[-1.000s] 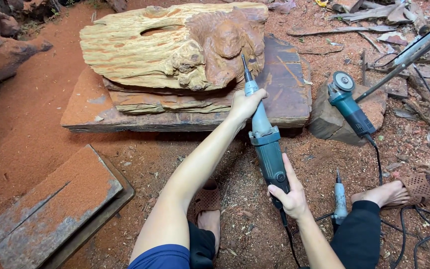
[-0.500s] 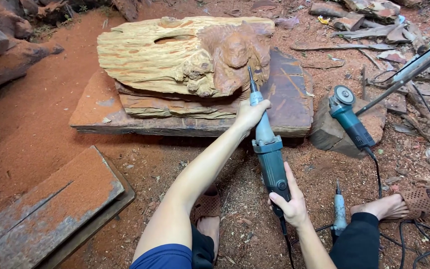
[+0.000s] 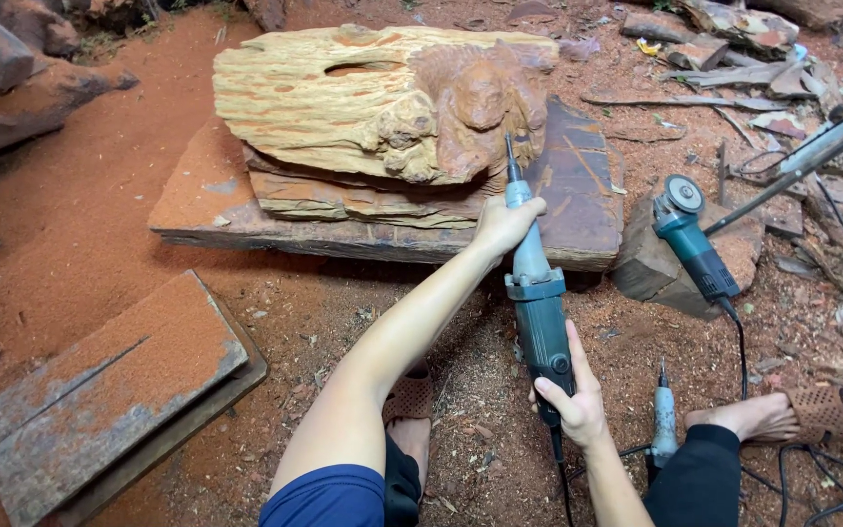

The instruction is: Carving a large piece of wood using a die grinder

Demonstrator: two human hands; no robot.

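Compared with the earlier frames, the wood carving is seen lower and closer to the middle of the frame, while the grip of both hands on the die grinder is unchanged. The grinder is held almost upright in the centre of the frame, and its thin bit is placed at the lower right edge of the carving, under the carved figure. The left hand is closed around the narrow grey neck of the tool. The right hand is closed around the lower end of the teal body, where the black cord comes out. The carving is lying on a flat dark slab on the red, dusty ground. An angle grinder is resting on a wood block at the right of the frame. A smaller grinder is lying on the ground near the right foot. A dusty board is seen at the lower left.
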